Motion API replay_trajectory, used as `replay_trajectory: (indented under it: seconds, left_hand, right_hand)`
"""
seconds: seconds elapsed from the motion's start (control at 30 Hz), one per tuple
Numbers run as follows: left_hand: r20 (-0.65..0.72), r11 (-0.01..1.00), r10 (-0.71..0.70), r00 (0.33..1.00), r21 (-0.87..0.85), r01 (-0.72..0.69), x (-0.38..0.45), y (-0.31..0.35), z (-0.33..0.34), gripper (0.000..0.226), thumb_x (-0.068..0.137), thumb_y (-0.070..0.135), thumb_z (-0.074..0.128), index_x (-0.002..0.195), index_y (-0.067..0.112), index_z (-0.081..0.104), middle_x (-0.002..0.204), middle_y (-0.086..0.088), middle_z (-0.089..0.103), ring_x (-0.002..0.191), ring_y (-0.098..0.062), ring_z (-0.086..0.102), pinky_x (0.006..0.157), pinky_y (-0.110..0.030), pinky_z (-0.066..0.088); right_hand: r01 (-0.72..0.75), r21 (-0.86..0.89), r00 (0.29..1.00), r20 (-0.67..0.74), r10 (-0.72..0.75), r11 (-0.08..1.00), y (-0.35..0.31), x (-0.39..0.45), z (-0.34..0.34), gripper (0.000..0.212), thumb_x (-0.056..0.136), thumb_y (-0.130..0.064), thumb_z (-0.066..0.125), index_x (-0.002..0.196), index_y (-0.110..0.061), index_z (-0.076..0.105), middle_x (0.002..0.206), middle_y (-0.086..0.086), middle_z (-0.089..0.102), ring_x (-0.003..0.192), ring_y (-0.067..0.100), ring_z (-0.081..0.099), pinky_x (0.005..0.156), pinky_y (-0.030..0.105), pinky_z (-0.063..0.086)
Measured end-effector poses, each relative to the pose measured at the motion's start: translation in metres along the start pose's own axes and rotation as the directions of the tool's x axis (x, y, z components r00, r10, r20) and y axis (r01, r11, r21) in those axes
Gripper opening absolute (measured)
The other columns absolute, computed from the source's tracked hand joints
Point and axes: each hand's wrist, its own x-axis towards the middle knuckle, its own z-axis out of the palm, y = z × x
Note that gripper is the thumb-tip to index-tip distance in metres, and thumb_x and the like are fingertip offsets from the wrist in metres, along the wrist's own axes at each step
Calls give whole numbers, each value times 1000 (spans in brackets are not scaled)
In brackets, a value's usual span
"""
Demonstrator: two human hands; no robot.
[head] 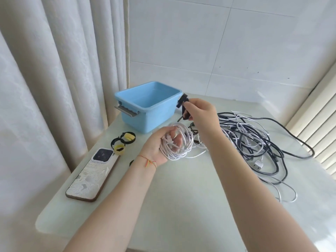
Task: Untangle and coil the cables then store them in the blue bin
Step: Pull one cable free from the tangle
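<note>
From the head camera, a pale glossy table [181,206] stands in a corner, with cream curtains [54,70] on the left, a white tiled wall [218,42] behind and slatted blinds [316,131] at right. The blue bin [149,106] sits at the far left of the table. The left hand [163,146] grips a coiled white cable [180,142] above the table. The right hand [200,110] pinches a black strap [183,106] beside the bin's rim. A tangle of black and white cables [254,139] sprawls right. A phone [94,173] and looped ties [123,140] lie left.
</note>
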Motion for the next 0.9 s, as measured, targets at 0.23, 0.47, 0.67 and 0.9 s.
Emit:
replay_trajectory:
  seconds: [0.23, 0.47, 0.67, 0.9]
  left_hand:
    - [-85, 1000, 20, 996, -13, -21, 12, -6, 29, 27, 92, 8, 57, 65, 10, 53, 59, -2, 53, 53, -15, 63, 55, -24, 55]
    - [-66, 968, 3, 998, 249, 14, 17, -33, 30, 23, 86, 36, 66, 89, 14, 60, 48, 7, 33, 40, -7, 34, 42, -17, 31]
    - [-85, 918, 72, 994, 394, -33, 19, -41, 25, 30, 80, 29, 76, 69, 16, 51, 47, 3, 39, 39, -11, 40, 43, -17, 35]
    - [-181, 955, -12, 983, 289, 64, 21, -36, 16, 34, 94, 13, 59, 61, 12, 49, 48, 2, 48, 36, -9, 43, 41, -16, 37]
  right_hand:
    - [-86, -8, 996, -36, 86, 996, 40, -6, -49, 9, 89, -8, 65, 84, -8, 72, 67, 4, 67, 52, 7, 56, 51, 14, 44]
    - [-113, 54, 985, 134, 105, 992, 67, -23, -55, 15, 94, -11, 61, 103, -11, 72, 51, -13, 47, 46, 4, 36, 47, 16, 30]
    - [142, -401, 979, 195, -68, 905, 71, -34, -51, 19, 93, -14, 54, 95, -31, 62, 57, -25, 55, 54, -1, 48, 51, 13, 34]
    - [128, -396, 978, 204, -48, 909, 81, -38, -50, 18, 92, -21, 58, 75, -17, 63, 57, -5, 47, 55, 9, 36, 54, 25, 31]
